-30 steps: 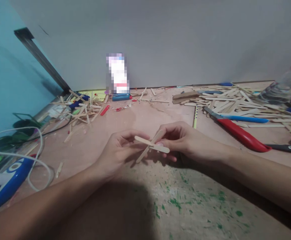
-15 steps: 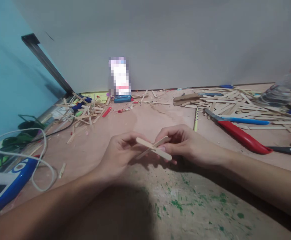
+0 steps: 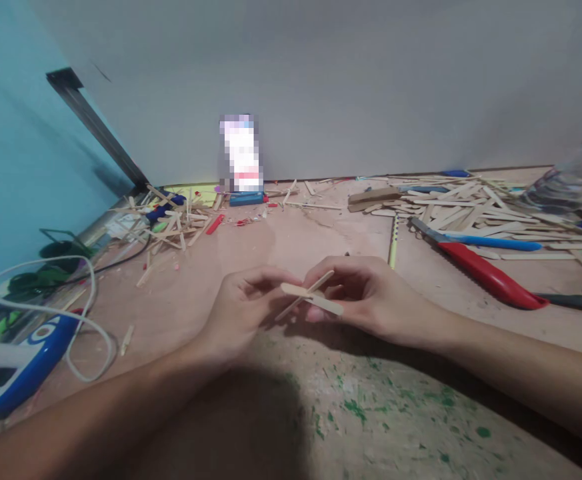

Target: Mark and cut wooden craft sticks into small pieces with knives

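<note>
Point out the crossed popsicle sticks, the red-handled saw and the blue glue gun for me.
crossed popsicle sticks [image 3: 311, 298]: head view, where the two sticks cross.
red-handled saw [image 3: 485, 275]: head view, middle of the red handle.
blue glue gun [image 3: 25, 360]: head view, on its blue body.

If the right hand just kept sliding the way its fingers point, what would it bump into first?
The right hand points leftward, so it would first meet the crossed wooden sticks it already pinches, then the left hand right behind them. How deep each sits is hard to judge from one view.
</note>
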### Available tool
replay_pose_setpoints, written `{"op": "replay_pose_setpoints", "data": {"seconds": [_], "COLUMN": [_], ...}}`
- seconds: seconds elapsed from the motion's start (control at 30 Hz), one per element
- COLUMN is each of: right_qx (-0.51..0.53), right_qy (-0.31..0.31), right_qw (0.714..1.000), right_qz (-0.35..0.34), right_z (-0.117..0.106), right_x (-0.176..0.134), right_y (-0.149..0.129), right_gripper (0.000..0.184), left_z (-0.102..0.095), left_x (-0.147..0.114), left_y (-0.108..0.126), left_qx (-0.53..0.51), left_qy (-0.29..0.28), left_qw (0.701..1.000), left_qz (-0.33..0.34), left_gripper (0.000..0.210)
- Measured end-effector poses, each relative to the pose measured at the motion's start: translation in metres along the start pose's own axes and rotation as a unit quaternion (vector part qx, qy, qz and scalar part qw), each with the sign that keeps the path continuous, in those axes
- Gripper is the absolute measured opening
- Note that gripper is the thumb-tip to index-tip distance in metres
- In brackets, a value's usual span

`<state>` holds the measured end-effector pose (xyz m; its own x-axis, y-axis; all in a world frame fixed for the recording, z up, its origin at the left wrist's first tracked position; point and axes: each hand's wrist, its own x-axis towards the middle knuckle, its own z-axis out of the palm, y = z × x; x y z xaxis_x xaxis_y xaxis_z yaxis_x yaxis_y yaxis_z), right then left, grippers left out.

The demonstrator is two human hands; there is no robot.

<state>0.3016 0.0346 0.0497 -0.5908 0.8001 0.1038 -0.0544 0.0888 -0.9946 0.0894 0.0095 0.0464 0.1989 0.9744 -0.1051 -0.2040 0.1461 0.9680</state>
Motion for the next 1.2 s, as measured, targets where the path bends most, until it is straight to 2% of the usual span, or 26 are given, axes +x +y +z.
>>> {"op": "replay_pose_setpoints", "data": {"seconds": [0.17,0.3,0.43,0.67,0.9,1.07,1.2], "right_qx": [-0.037,-0.018,-0.001,0.024,0.053,0.078,0.112], "right_qy": [0.004,0.012,0.017,0.022,0.006,0.016,0.004], "right_qw": [0.999,0.999,0.999,0.999,0.998,0.997,0.994], "right_qz": [-0.025,-0.044,-0.039,-0.039,-0.039,-0.022,-0.001], "right_z": [0.003,0.005,0.003,0.002,0.000,0.002,0.003], "right_x": [-0.003,-0.002,0.000,-0.001,0.000,0.001,0.001], "right_y": [0.000,0.000,0.001,-0.002,-0.003,-0.005,-0.004], "right_gripper": [0.027,0.028,0.027,0.028,0.030,0.025,0.026], "left_z": [-0.001,-0.002,-0.002,-0.005,-0.006,-0.009,-0.011], "left_x": [0.001,0.003,0.002,-0.003,-0.005,-0.006,-0.009], "left_y": [0.000,0.000,-0.001,0.004,0.009,0.010,0.010], "left_qx": [0.020,0.030,0.051,0.161,0.293,0.388,0.430], "left_qy": [0.015,0.016,0.005,-0.037,0.008,-0.038,-0.043], "left_qw": [1.000,0.999,0.998,0.980,0.934,0.877,0.848], "left_qz": [0.015,0.024,0.038,0.109,0.206,0.280,0.306], "left_gripper": [0.037,0.043,0.037,0.024,0.014,0.015,0.015]}}
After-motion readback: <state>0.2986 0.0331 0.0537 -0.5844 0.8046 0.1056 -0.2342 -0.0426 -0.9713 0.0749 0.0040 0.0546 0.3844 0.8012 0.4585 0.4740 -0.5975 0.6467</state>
